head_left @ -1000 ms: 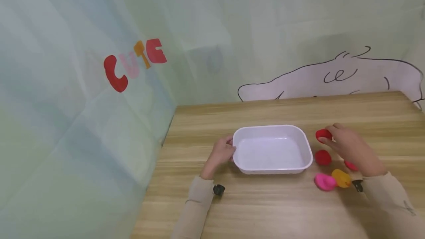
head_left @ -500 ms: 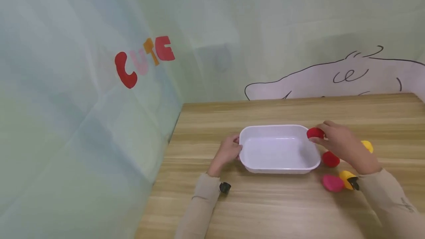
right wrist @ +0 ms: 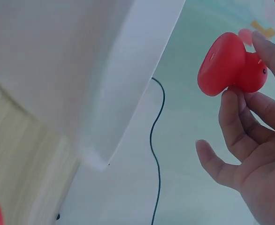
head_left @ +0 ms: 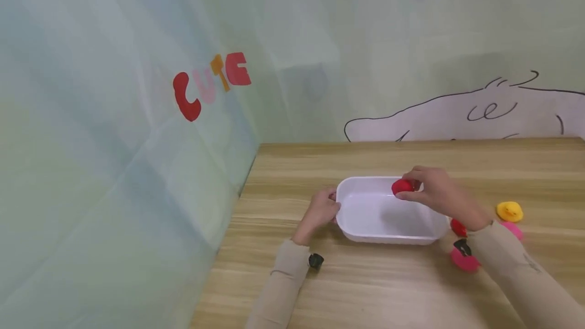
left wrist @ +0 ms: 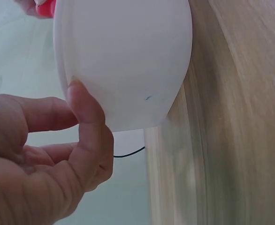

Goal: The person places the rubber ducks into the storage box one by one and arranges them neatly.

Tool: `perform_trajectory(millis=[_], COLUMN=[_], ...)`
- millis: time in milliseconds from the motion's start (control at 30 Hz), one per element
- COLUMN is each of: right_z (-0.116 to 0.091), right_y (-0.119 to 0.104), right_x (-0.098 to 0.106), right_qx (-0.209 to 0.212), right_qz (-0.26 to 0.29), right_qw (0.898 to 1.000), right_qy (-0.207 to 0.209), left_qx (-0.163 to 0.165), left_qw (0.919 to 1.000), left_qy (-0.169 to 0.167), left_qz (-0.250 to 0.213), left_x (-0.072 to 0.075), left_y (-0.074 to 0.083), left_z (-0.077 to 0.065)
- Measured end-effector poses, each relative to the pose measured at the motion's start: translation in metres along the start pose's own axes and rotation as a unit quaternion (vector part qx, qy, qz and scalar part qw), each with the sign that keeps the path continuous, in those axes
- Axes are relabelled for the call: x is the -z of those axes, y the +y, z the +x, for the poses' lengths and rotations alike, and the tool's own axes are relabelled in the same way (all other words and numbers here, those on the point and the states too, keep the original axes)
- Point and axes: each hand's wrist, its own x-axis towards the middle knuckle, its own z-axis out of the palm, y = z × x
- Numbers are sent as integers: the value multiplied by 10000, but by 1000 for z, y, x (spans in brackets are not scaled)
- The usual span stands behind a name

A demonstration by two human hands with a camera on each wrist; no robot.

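Note:
My right hand [head_left: 436, 192] pinches a red rubber duck [head_left: 401, 187] above the white tray [head_left: 365, 216], near its back wall. Seen from the right wrist, the duck [right wrist: 224, 65] is tipped on its side between thumb and fingertips, its flat base turned toward the tray wall [right wrist: 128, 70]. At the tray's left end, my left hand [head_left: 320, 209] grips the rim. The left wrist view shows thumb and fingers pinching the edge of that end wall [left wrist: 128, 70]. The part of the tray's inside that shows in the head view holds nothing.
Right of the tray lie a yellow duck [head_left: 509, 211], a pink toy [head_left: 513, 230] partly behind my right sleeve, a red toy [head_left: 458, 227] and a magenta toy [head_left: 466, 260]. The wooden table [head_left: 365, 288] meets a cloth backdrop [head_left: 297, 55] at back and left.
My right hand has carried the red rubber duck leftward from beside the tray to above it. A yellow duck has come into sight behind the right arm. The left hand keeps its grip.

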Motion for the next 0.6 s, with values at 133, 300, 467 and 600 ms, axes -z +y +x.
perform_trajectory(millis=[133, 300, 467, 600], right_z=[15, 35, 51, 63], right_y=[-10, -18, -23, -30], right_x=[-3, -7, -12, -16], right_qx=[149, 488, 735, 892], right_qz=[117, 80, -38, -146], right_qw=[9996, 9983, 9961, 9937], right_qy=[-202, -321, -485, -658], left_qx=[89, 47, 16, -20], left_qw=[9999, 10000, 10000, 10000], left_qy=[54, 71, -3, -34], left_qz=[28, 34, 42, 42], left_x=[0, 1, -1, -2], left_y=[1, 3, 4, 4], left_z=[-3, -4, -7, -7])
